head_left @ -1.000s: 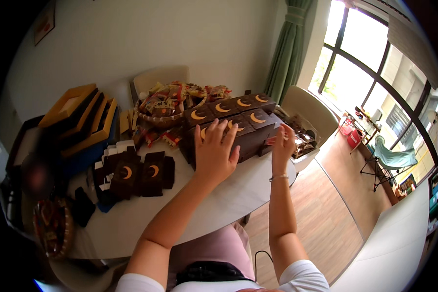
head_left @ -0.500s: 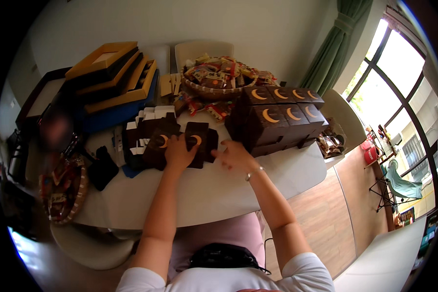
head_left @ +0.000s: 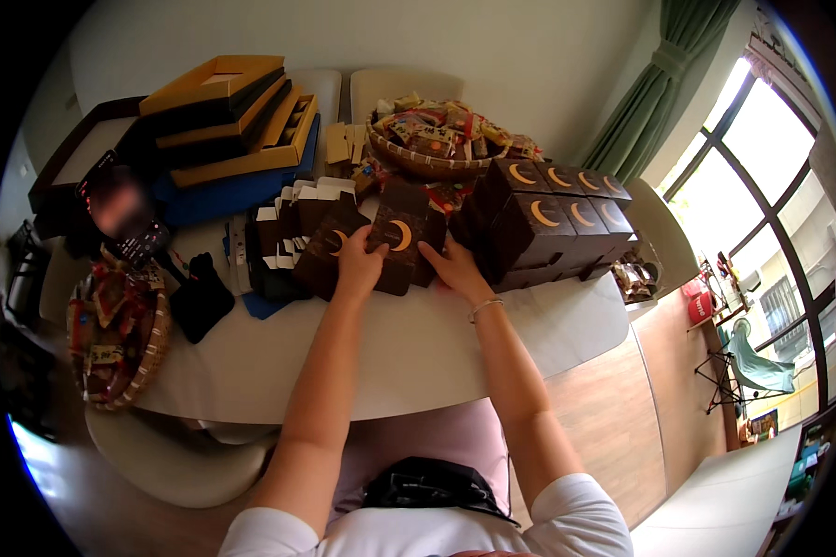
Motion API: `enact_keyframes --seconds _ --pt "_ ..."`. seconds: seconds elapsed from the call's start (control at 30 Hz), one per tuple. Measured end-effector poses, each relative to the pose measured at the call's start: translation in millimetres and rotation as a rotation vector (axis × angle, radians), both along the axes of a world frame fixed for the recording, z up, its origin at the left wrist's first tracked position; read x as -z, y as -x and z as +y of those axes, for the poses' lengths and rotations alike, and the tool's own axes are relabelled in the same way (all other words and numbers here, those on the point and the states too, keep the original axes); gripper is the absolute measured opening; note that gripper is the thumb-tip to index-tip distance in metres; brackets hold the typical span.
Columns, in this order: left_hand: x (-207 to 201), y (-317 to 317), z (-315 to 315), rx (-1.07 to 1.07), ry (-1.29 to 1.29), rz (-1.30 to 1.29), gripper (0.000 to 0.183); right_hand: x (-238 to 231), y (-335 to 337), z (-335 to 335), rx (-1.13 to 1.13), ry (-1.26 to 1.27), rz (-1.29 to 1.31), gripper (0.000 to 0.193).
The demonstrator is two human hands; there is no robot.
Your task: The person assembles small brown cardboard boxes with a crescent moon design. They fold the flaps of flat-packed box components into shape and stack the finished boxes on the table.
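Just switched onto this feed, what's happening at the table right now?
A person seated at a white round table has both hands on flat, unfolded dark brown cardboard boxes with gold crescent marks. The left hand rests on one flat box, and the right hand touches the pile's right edge. To the right stands a block of assembled dark brown crescent boxes. Behind them sits a woven basket of wrapped snacks, with stacked yellow and dark trays at the back left.

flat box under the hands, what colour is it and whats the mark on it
Dark brown flat box with a gold crescent, clearest in the head view; both hands touch it.
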State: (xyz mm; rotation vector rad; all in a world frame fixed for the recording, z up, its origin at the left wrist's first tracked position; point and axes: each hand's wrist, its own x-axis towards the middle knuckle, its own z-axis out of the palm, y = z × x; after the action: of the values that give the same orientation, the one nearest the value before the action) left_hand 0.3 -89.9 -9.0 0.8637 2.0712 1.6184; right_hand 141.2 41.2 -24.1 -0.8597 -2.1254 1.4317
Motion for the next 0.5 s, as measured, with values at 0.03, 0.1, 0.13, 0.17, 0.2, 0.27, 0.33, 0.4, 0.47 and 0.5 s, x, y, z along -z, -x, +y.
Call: enact_keyframes --seconds 0.03,0.1,0.13,0.17,0.2,0.27,0.33,0.4,0.47,0.5 --pt "-2.2 0.3 -1.8 -0.022 -0.06 0.015 0.046 -6.5 0.8 -3.8 -0.023 0.044 0.074 0.044" --pt "-1.9 5.8 -1.1 0.009 -0.177 -0.133 0.04 -7.3 -0.9 3.9 -0.074 0.116 0.159 0.034" --pt "-3.3 8.5 -1.0 0.024 -0.234 -0.203 0.037 -8.5 -0.6 7.5 -0.102 0.153 0.205 0.03" --pt "-3.3 8.3 -1.3 0.015 -0.262 -0.197 0.035 -8.7 -2.1 10.0 -0.109 0.188 0.243 0.027" --pt "-5.5 5.5 -2.9 0.005 -0.289 -0.19 0.034 -10.8 -3.9 9.0 -0.116 0.224 0.283 0.023" --pt "-6.9 5.4 -1.9 -0.022 -0.35 -0.192 0.031 -15.3 -4.6 7.5 -0.112 0.275 0.361 0.017" --pt "-2.8 6.8 -1.5 -0.057 -0.403 -0.213 0.029 -21.4 -6.4 -1.2 -0.083 0.32 0.435 0.013" --pt "-1.9 7.2 -2.9 -0.046 -0.424 -0.235 0.029 -31.3 -9.5 -6.7 -0.082 0.378 0.503 0.014" --pt "-3.7 4.0 -4.1 -0.027 -0.464 -0.259 0.028 -31.2 -11.2 -5.5 -0.083 0.427 0.553 0.015" --pt "-5.3 0.6 -3.4 -0.016 -0.497 -0.272 0.028 -29.4 -11.9 -3.4 -0.089 0.445 0.566 0.016"
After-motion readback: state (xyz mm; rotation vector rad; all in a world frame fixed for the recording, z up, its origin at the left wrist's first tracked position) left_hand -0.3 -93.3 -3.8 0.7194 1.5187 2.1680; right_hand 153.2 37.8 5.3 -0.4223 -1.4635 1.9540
